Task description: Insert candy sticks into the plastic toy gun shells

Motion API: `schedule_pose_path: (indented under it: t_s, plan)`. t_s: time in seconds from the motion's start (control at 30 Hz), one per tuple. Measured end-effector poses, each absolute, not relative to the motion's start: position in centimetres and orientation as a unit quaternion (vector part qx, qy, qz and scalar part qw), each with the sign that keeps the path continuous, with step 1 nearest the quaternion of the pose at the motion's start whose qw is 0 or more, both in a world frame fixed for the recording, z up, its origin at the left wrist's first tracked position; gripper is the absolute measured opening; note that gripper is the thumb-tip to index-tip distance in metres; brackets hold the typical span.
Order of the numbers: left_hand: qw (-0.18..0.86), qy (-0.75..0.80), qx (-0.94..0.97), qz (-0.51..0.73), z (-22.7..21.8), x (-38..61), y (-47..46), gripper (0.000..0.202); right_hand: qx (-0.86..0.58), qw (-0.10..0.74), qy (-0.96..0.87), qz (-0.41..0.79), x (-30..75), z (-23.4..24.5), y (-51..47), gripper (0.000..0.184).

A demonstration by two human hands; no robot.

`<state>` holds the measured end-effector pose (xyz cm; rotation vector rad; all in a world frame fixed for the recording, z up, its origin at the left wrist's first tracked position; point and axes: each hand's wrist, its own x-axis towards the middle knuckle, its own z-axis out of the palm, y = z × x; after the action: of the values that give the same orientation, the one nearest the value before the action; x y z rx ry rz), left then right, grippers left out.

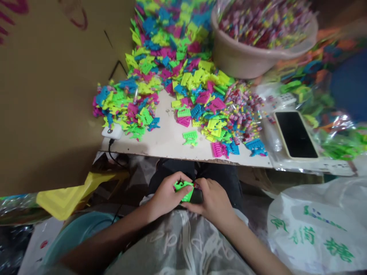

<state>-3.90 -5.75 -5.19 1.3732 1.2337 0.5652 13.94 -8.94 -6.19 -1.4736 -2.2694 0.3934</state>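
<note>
Both my hands meet over my lap, below the table's front edge. My left hand [168,194] is closed round a small green plastic piece [183,189], thumb and fingers pinching it. My right hand [213,200] is closed against the same piece from the right and also grips something dark and small [197,195] that I cannot make out. A large heap of similar plastic pieces [172,72] in green, yellow, pink and blue covers the white table [166,141] ahead of me.
A beige basin [243,57] full of wrapped candies stands at the back right, with loose candies [243,110] spilled below it. A phone [295,133] lies face up at the table's right. A white charger [111,131] sits at the left corner. A printed plastic bag [318,225] lies at lower right.
</note>
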Motion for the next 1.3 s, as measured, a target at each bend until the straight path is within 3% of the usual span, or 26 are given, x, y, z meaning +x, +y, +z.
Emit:
schedule_pose_path:
  t_s: [0.1, 0.23, 0.37, 0.5, 0.63, 0.77, 0.9, 1.0, 1.17, 1.3]
  plan:
    - [0.493, 0.502, 0.653, 0.281, -4.6, -4.2, -2.7, 0.013, -0.508, 0.227, -0.820, 0.134, 14.6, -4.4, -5.9, 0.035]
    - [0.413, 0.415, 0.720, 0.372, -4.9, -4.7, 1.2, 0.003, -0.507, 0.256, -0.783, 0.254, 15.2, -2.8, -1.9, 0.011]
    - [0.364, 0.368, 0.739, 0.431, -6.8, -5.2, 3.5, 0.004, -0.516, 0.237, -0.747, 0.346, 14.3, -3.9, 0.8, 0.008]
    - [0.351, 0.379, 0.729, 0.449, -8.6, -5.8, 4.3, 0.006, -0.513, 0.263, -0.741, 0.344, 13.6, -4.5, 2.1, 0.013]
    - [0.350, 0.394, 0.719, 0.453, -9.4, -5.9, 4.2, 0.011, -0.547, 0.459, -0.645, 0.272, 14.1, -0.7, 2.4, 0.024]
    - [0.358, 0.411, 0.708, 0.448, -9.6, -5.8, 4.1, 0.012, -0.438, 0.645, -0.457, 0.430, 12.0, 2.8, 3.3, 0.060]
    - [0.373, 0.411, 0.703, 0.445, -9.6, -5.7, 4.3, 0.011, -0.396, 0.592, -0.374, 0.595, 7.5, 0.8, 4.9, 0.071]
    - [0.381, 0.416, 0.699, 0.441, -9.5, -5.6, 4.4, 0.013, -0.396, 0.575, -0.369, 0.614, 6.5, 0.4, 5.4, 0.070]
    - [0.392, 0.422, 0.696, 0.428, -9.6, -5.6, 4.3, 0.011, -0.353, 0.635, -0.354, 0.589, 7.0, 2.3, 5.5, 0.072]
    - [0.395, 0.435, 0.693, 0.417, -9.7, -5.7, 4.3, 0.013, -0.382, 0.609, -0.360, 0.594, 5.8, 0.1, 5.6, 0.072]
